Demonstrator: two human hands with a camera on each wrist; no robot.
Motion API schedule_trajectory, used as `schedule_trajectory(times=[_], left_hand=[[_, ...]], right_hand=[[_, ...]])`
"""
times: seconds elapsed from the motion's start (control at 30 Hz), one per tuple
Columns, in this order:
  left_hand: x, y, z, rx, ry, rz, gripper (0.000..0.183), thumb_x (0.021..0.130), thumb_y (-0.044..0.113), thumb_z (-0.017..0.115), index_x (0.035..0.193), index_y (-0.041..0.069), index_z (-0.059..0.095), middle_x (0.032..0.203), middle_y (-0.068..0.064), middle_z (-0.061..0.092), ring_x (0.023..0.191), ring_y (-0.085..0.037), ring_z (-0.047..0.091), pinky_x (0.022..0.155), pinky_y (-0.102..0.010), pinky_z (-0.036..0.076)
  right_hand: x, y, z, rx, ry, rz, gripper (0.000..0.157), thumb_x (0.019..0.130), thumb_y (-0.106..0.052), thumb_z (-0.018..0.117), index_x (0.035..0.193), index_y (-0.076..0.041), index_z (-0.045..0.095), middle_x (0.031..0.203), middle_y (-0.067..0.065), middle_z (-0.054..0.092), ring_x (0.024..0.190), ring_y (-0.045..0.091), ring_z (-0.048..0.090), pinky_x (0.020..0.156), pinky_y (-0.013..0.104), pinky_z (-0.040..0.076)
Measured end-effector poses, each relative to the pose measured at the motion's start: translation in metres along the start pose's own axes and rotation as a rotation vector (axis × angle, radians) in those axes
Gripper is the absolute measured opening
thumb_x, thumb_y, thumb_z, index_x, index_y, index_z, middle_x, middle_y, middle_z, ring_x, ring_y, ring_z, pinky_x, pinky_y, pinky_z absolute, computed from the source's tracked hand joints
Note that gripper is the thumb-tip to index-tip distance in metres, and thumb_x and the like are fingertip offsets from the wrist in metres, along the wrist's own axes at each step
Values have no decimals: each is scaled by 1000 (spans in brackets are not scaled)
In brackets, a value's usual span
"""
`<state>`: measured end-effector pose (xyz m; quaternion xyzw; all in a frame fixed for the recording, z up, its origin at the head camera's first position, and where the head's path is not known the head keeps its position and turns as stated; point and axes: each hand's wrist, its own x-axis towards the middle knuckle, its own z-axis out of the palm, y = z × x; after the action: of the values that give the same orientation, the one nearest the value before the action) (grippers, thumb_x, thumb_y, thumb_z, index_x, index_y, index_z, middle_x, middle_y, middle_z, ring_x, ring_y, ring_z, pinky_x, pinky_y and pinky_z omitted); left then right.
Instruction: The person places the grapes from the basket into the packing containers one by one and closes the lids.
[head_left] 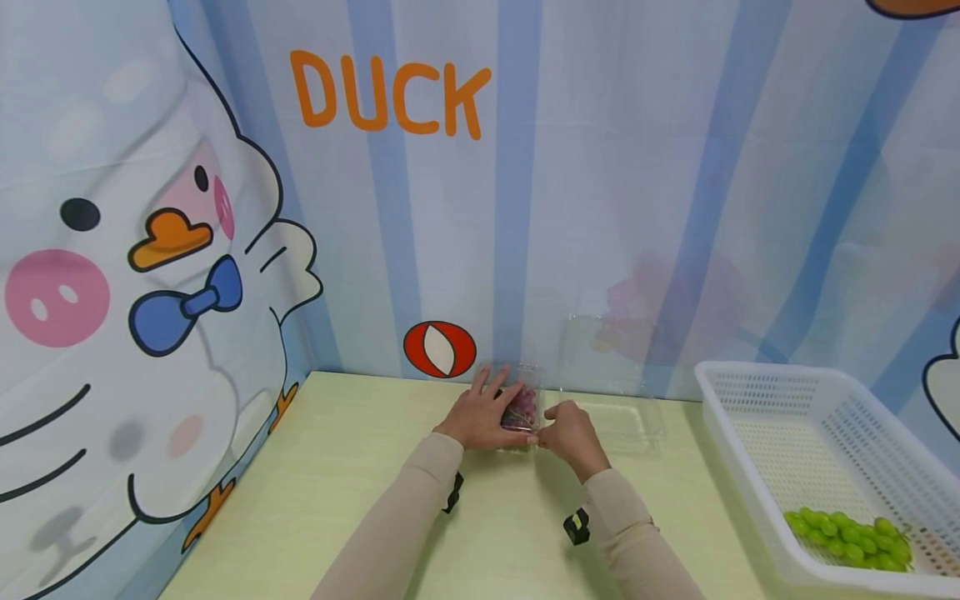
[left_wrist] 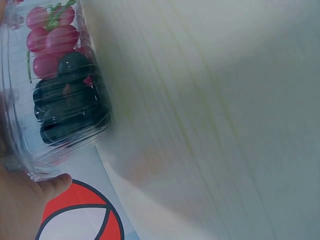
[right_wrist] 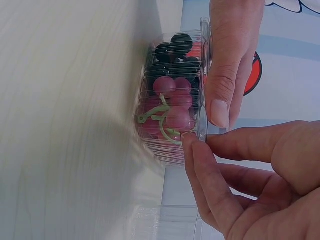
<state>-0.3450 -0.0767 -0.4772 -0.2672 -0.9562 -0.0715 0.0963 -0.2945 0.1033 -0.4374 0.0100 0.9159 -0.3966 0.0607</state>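
Note:
A clear plastic clamshell box (right_wrist: 150, 142) stands near the back of the table, its lid lying over the base. Inside are pink grapes (right_wrist: 179, 118) and dark, nearly black grapes (left_wrist: 75, 100), with green stems showing. My left hand (head_left: 480, 419) lies across the lid with spread fingers, its thumb along the near edge. At the box's near right corner, my right hand (head_left: 573, 439) pinches the rim between thumb and fingers. The right wrist view shows this pinch just beside the left thumb. Part of the box is hidden under the left hand.
Right of the box stands a second clear clamshell box (head_left: 618, 419), its lid raised against the curtain. Farther right is a white perforated basket (head_left: 885, 454) holding a bunch of green grapes (head_left: 851, 537). A printed duck curtain (head_left: 615, 167) hangs behind the pale table (head_left: 360, 467).

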Motion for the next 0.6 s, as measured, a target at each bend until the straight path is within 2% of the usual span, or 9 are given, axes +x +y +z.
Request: schedule_trajectory(times=[0.23,0.6], left_hand=[[0,0,-1,-9,-10,-2,97,75,81,49,153,25,29,160,-8,18,146,-41,12,106,-57,35],[0,0,0,-15,-11,-8,98,75,81,49,153,26,28,161,-8,18,146,-40,11,106,-58,35]], right_hand=[[-1,-1,0,-26,10,-13,50,81,-12,75,124,9,59,125,23,61,97,29,67,82,43,54],[-1,-1,0,0,-1,-7,50,83,-10,73,126,9,58,122,22,63,93,27,68,82,43,55]])
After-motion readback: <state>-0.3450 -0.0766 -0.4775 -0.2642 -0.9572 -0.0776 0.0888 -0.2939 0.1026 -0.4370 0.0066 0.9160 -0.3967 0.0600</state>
